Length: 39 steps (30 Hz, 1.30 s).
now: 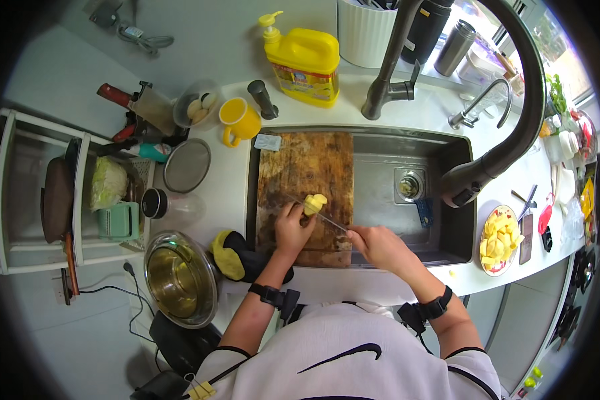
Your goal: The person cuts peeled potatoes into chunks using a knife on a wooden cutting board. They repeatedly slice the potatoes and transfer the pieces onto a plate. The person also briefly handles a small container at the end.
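A wooden cutting board (305,160) with dark stains lies across the left part of the sink. On it sits a peeled yellow potato (314,204), partly cut, with a piece leaning to the right. My left hand (294,229) steadies the potato with its fingertips from the near left side. My right hand (382,248) grips the handle of a kitchen knife (334,222). Seen nearly edge-on, the blade runs up and left across the potato. The handle is mostly hidden inside my fist.
A plate (485,265) heaped with cut potato chunks (500,237) stands right of the sink (380,175). The dark faucet (535,100) arches over the sink's right end. Left of the board are a metal bowl (152,295), a yellow mug (250,125) and a round strainer (187,166).
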Motion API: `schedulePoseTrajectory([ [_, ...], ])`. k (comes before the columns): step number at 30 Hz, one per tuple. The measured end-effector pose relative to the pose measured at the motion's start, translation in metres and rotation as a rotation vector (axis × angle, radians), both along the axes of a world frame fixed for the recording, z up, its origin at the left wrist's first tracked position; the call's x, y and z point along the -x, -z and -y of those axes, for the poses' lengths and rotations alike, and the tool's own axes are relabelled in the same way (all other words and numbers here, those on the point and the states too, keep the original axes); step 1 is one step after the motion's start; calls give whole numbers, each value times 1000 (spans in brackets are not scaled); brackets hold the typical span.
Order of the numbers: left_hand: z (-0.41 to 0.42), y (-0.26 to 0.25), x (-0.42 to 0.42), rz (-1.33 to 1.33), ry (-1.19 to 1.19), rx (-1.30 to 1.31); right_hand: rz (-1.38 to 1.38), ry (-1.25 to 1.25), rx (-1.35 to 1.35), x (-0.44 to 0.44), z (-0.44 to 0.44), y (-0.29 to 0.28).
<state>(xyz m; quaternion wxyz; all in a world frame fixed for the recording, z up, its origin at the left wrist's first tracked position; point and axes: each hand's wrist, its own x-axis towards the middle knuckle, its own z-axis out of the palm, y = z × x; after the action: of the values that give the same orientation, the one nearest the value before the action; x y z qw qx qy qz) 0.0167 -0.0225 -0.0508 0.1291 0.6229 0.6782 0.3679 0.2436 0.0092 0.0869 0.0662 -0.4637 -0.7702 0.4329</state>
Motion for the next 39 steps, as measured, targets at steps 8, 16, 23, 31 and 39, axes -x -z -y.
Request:
schedulePoseTrajectory([
  [8, -2, -7, -5, 129, 8, 21, -62, 37, -31, 33, -16, 60],
  [16, 5, 7, 0, -8, -9, -82, 18, 24, 36, 6, 7, -10],
  [23, 5, 9, -3, 36, -12, -46, 23, 32, 48, -5, 18, -16],
  [31, 4, 8, -1, 15, -23, -40, 34, 36, -19, -5, 18, -7],
  [39, 4, 0, -1, 24, -27, -6, 66, 22, -58, 8, 9, 21],
])
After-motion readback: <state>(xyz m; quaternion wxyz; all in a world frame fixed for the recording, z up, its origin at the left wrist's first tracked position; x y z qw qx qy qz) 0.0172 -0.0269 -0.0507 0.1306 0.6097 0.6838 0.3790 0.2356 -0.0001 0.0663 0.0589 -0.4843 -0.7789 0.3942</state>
